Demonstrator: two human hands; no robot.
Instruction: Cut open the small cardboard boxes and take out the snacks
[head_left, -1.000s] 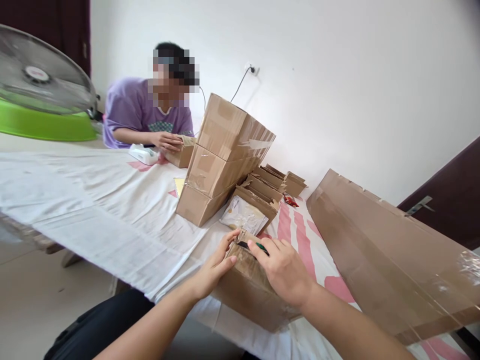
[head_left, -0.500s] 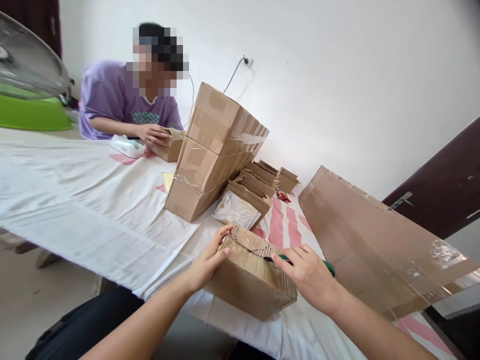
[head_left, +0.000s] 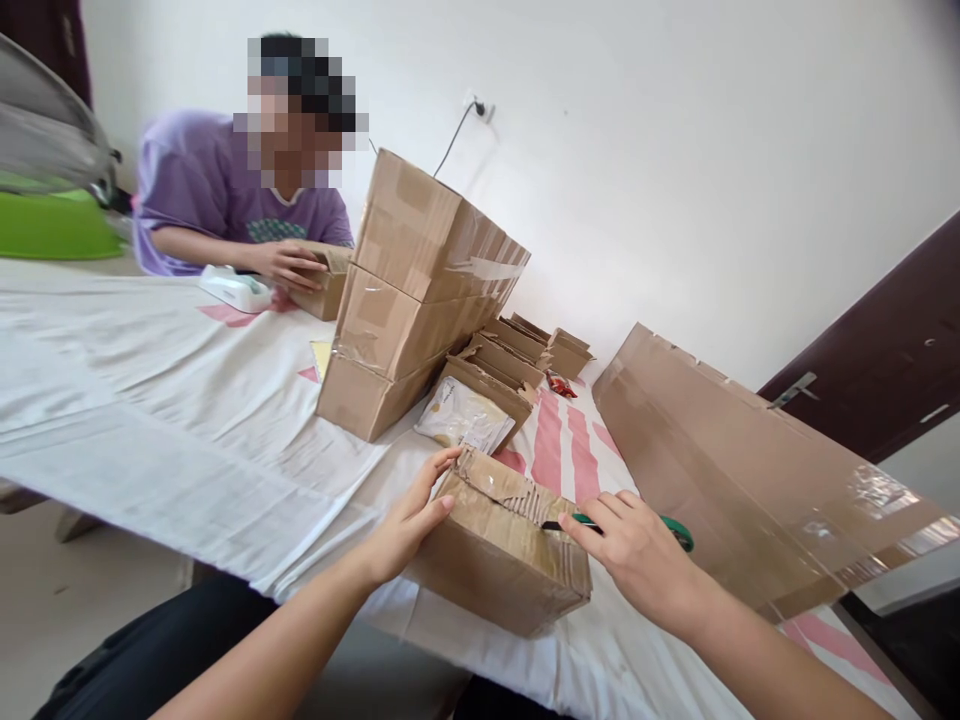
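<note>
A small cardboard box sits at the near edge of the cloth-covered table, its top torn along a ragged, corrugated strip. My left hand holds the box's left end, thumb on top and fingers over the far edge. In my right hand is a pair of green-handled scissors, gripped with the dark blade tip at the torn strip. The handle loop sticks out behind that hand, and the rest is covered by my fingers. Just beyond the box lies a white plastic packet.
Three stacked cardboard boxes stand ahead, with several open boxes behind. A large cardboard sheet leans at right. Across the table, a person in purple handles another box beside a white tape dispenser.
My right hand has drawn the scissors a little to the right along the torn strip. My left hand keeps its hold on the box. The camera view has shifted slightly.
</note>
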